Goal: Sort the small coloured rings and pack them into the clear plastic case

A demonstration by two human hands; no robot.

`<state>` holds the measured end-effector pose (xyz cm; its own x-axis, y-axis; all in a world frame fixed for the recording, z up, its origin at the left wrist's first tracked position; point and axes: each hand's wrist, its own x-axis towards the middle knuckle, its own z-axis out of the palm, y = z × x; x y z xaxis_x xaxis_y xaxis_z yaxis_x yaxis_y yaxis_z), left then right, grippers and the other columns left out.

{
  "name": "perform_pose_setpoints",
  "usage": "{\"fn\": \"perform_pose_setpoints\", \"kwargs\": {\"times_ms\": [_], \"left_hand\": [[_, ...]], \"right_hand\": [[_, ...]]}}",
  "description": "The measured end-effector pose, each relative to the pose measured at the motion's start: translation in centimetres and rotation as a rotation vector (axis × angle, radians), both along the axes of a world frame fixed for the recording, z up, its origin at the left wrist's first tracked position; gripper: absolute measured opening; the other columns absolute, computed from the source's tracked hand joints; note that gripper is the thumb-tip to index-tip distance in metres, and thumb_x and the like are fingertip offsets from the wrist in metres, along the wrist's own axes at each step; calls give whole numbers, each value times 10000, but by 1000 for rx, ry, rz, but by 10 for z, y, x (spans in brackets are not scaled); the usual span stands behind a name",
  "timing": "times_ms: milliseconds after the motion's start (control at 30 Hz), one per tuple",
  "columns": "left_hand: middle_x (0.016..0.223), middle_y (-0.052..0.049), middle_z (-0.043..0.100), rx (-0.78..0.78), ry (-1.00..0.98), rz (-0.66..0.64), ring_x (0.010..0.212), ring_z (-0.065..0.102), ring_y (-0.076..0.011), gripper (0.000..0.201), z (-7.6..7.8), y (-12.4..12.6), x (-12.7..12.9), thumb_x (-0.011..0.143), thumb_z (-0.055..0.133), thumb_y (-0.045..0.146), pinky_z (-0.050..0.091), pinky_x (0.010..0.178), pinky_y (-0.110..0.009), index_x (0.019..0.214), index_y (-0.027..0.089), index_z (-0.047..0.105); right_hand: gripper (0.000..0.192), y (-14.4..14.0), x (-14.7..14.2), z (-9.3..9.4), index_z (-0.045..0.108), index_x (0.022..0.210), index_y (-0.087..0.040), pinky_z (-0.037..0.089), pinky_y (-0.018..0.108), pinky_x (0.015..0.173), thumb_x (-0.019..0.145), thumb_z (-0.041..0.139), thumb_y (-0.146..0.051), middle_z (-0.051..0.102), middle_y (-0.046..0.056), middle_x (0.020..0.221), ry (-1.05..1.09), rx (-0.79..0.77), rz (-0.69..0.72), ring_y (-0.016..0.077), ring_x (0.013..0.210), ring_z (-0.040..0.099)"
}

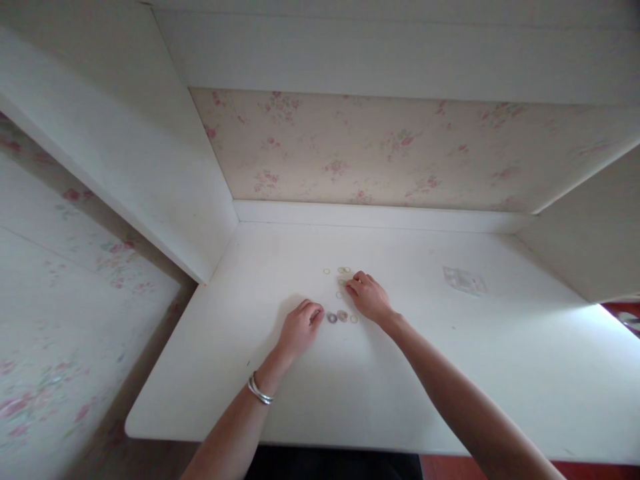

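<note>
Left hand: the left hand (300, 327) rested on the white desk (240, 400), fingers curled loosely under, holding nothing that showed (a silver bangle (259, 390) sat on its wrist).
Rings by the left hand: 3 small rings (343, 316) lay in a row just beside its fingertips, 2 greyish, 1 pale yellow.
Far rings: more small rings (343, 271), thin and yellowish, lay flat near the right fingertips.
Handling: probably light, stiff and apt to slide; best pinched at the rim.
Right hand: the right hand (369, 297) lay palm down, fingertips bunched on 1 ring; whether pinched I could not tell.
Packet: a clear plastic packet (464, 280) lay well apart.
</note>
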<state>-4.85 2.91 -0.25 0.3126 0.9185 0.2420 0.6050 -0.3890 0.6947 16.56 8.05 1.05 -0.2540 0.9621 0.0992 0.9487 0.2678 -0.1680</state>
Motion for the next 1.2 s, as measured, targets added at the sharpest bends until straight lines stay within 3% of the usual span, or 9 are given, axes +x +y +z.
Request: {"fn": "perform_pose_setpoints", "kwargs": {"times_ms": [333, 900, 1200], "left_hand": [[831, -25, 601, 6, 27, -14, 733, 562, -130, 162, -1, 0, 1, 899, 446, 256, 433, 656, -240, 865, 200, 593], [836, -31, 607, -8, 42, -18, 740, 561, -133, 171, 0, -1, 0, 891, 444, 228, 439, 666, -244, 842, 203, 606], [818, -23, 605, -3, 40, -26, 726, 565, -132, 163, -2, 0, 1, 889, 451, 234, 439, 648, -237, 856, 212, 609]], "right_hand": [[260, -2, 7, -6, 652, 944, -258, 391, 257, 787, 925, 397, -309, 571, 43, 1033, 71, 2, -32, 162, 936, 512], [248, 10, 13, -1, 608, 921, -162, 407, 271, 839, 935, 372, -238, 554, 90, 1010, 73, -152, 98, 158, 909, 544], [216, -23, 28, 6, 590, 923, -179, 421, 251, 810, 931, 388, -253, 538, 63, 986, 313, -92, 77, 135, 868, 552]]}}
